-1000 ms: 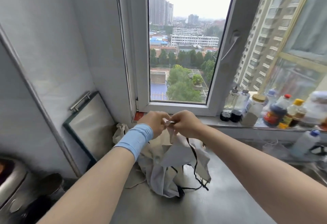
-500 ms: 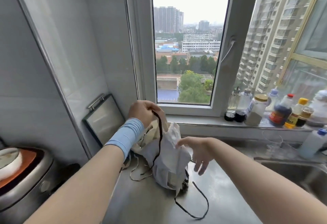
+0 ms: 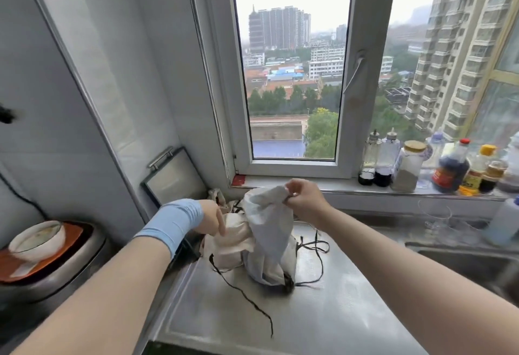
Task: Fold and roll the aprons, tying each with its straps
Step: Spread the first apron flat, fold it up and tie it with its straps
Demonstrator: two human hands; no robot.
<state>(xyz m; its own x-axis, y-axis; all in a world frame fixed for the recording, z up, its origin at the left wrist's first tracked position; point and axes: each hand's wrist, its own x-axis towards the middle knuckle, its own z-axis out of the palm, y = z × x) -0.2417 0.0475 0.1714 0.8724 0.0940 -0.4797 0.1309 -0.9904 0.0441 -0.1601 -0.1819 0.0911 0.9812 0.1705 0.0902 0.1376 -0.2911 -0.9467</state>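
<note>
- Left hand (image 3: 210,217), blue wristband (image 3: 171,223) behind it, reaches forward with one finger pointing down; its grip is unclear.
- Right hand (image 3: 304,200), raised higher, pinches the apron (image 3: 266,231) top.

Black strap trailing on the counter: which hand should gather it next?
Probably left. The right hand pinches the apron aloft; the left hand only touches the cream cloth, nearer the strap.

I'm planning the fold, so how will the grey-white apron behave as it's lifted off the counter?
Probably floppy: the grey-white apron hangs in limp folds from where the right hand pinches it. Likely light, since one pinch holds it up. Its black straps trail loose on the counter and may snag.
</note>
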